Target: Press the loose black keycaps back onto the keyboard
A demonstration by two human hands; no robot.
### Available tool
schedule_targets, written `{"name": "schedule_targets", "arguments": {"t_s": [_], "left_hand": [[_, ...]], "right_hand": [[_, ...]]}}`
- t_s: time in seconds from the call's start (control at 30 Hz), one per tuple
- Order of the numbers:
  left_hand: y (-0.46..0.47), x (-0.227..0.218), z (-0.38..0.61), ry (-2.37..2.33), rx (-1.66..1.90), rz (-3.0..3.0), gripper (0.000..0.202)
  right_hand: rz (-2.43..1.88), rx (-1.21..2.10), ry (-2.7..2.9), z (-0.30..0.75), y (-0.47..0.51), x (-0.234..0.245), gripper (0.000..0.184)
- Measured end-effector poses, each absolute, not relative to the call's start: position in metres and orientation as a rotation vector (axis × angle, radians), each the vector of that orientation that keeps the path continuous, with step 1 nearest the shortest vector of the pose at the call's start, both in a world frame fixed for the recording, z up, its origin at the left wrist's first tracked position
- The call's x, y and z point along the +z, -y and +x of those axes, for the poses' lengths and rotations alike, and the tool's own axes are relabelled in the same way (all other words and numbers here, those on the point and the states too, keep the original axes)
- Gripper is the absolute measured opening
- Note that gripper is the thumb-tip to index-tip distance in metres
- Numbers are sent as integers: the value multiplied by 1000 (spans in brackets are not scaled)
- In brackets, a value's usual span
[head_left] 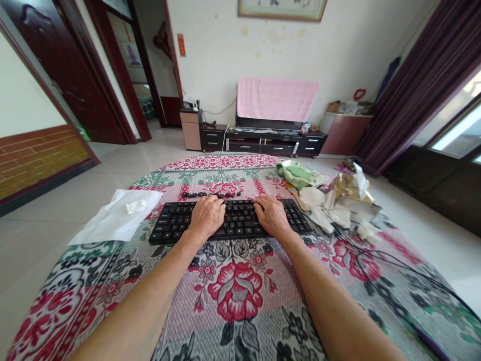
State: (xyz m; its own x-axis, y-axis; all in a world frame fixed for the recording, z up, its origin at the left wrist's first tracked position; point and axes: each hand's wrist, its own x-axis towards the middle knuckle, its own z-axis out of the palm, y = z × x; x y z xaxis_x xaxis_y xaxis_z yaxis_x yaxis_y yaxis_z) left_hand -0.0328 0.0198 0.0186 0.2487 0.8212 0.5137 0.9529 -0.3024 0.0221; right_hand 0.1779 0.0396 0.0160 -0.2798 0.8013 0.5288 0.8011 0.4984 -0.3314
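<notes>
My left hand and right hand curl palm-down over the keyboard, flat on the patterned tablecloth — whether fingertips pinch anything, I cannot tell. Light, level pressure serves best — small black pieces behind kept unscattered.

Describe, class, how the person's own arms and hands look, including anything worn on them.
The left arm and right arm are bare, with no sleeves in view. The left hand and right hand wear no gloves; no watch or bracelet shows.
</notes>
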Motion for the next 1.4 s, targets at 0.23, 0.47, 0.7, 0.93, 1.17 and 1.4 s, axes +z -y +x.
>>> {"name": "schedule_targets", "arguments": {"t_s": [0.23, 0.47, 0.7, 0.93, 1.17, 1.4], "left_hand": [[-18, 19, -28, 1636, -650, -2235, 27], [-16, 20, -26, 1653, -684, -2215, 25], [-17, 18, -27, 1685, -678, -2226, 26], [-17, 17, -27, 1707, -676, -2247, 26], [-17, 17, -27, 1711, -671, -2249, 27], [-17, 18, -27, 1703, -681, -2244, 26]], "right_hand": [[-1303, 8, 2084, 183, -42, 15, 23], [-1366, -4, 2142, 181, -44, 25, 24], [-1482, 123, 2224, 155, -86, 40, 24], [-1547, 200, 2340, 138, -115, 38, 30], [-1557, 211, 2324, 139, -120, 30, 21], [-1387, 289, 2190, 146, -115, 29, 18]]}}
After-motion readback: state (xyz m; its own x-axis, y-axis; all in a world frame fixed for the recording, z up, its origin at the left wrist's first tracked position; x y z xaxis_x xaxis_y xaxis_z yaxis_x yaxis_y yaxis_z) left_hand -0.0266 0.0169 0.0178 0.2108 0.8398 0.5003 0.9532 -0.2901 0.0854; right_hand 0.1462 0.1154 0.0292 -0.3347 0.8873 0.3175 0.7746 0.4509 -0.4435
